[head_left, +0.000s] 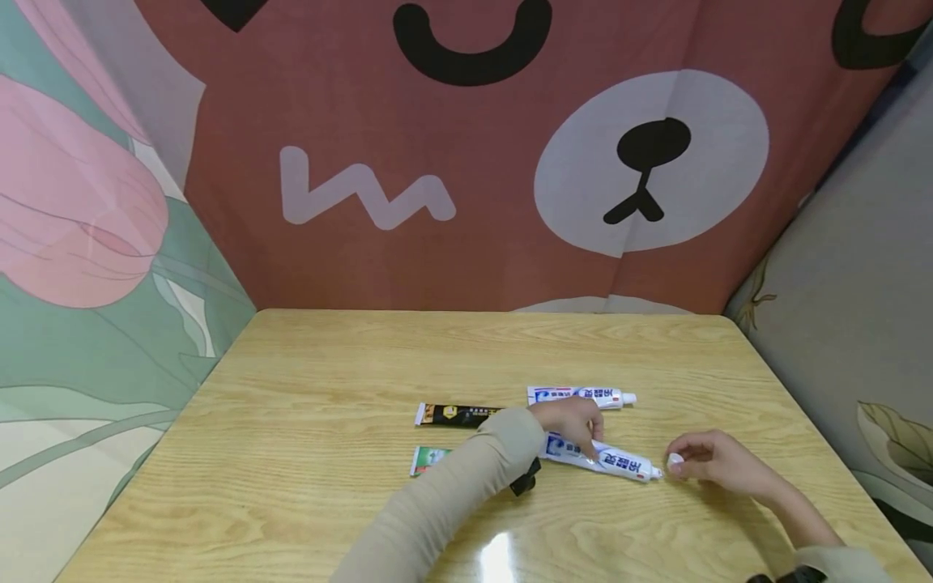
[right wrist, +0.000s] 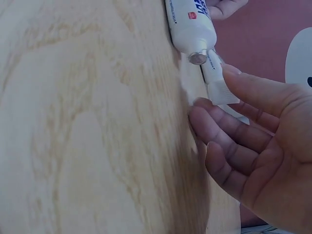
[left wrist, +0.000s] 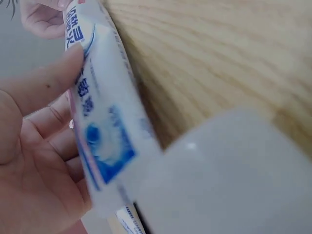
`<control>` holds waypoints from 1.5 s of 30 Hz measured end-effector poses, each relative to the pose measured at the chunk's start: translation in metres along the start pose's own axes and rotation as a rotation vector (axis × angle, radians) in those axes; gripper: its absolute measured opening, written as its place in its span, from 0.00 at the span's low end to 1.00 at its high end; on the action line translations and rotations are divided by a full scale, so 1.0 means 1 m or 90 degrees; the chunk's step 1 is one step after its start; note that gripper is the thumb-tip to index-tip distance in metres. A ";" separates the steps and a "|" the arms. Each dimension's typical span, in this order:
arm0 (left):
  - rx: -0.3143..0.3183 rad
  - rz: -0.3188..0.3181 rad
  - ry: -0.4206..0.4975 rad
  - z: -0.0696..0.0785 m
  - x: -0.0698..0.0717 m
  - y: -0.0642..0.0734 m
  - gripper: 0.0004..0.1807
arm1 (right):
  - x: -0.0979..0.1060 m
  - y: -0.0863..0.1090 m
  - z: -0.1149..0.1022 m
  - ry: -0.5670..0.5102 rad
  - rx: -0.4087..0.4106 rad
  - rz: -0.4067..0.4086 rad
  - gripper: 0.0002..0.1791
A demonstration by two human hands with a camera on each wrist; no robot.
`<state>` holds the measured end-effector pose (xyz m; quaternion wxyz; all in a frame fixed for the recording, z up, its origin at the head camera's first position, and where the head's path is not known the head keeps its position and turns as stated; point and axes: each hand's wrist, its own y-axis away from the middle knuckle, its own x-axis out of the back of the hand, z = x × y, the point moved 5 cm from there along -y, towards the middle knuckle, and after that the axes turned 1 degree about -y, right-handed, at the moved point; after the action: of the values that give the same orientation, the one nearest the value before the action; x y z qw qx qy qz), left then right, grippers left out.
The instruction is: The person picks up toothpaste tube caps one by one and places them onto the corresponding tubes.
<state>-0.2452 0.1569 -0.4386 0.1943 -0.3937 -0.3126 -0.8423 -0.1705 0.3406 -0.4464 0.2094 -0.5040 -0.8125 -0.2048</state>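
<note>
My left hand [head_left: 576, 419] grips a white and blue toothpaste tube [head_left: 623, 461] around its body, thumb across the printed front in the left wrist view. The tube lies angled, its capless nozzle [right wrist: 197, 58] pointing right and showing a silvery end. Just beyond that nozzle, my right hand [head_left: 717, 463] pinches a small white toothpaste cap [head_left: 675, 459] between thumb and fingers, apart from the tube. A similar capped toothpaste tube [head_left: 612, 397] lies behind the left hand. The left forearm hides parts of a black tube [head_left: 455, 415] and a green tube [head_left: 428, 458].
All the tubes lie on a light wood-grain table [head_left: 321, 380]. A red-brown cloth [head_left: 474, 267] with a cartoon face hangs at the table's back edge. Floral cloth [head_left: 87, 340] stands at the left side and a grey cloth [head_left: 838, 340] at the right.
</note>
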 end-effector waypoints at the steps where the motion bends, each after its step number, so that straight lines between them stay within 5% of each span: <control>1: -0.011 0.000 0.009 0.000 0.001 0.000 0.09 | 0.000 0.000 0.000 -0.004 -0.007 0.002 0.14; 8: -0.063 -0.004 0.120 -0.001 0.007 0.005 0.06 | 0.007 0.003 -0.003 -0.024 0.003 0.027 0.15; 14: -0.100 0.023 0.232 -0.003 0.019 0.012 0.04 | 0.018 0.009 -0.003 0.006 0.009 0.098 0.15; 24: -0.116 0.074 0.286 -0.003 0.026 0.015 0.04 | 0.022 0.009 -0.011 0.027 0.015 0.185 0.11; 33: -0.100 0.104 0.307 -0.006 0.025 0.012 0.04 | 0.020 0.009 -0.017 -0.022 0.053 0.153 0.11; 45: -0.106 0.118 0.320 -0.001 0.023 0.013 0.04 | 0.018 0.006 -0.024 0.013 0.030 0.192 0.14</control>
<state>-0.2526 0.1452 -0.4157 0.3090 -0.2136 -0.1471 -0.9150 -0.1689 0.3437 -0.4156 0.2576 -0.6133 -0.7300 -0.1567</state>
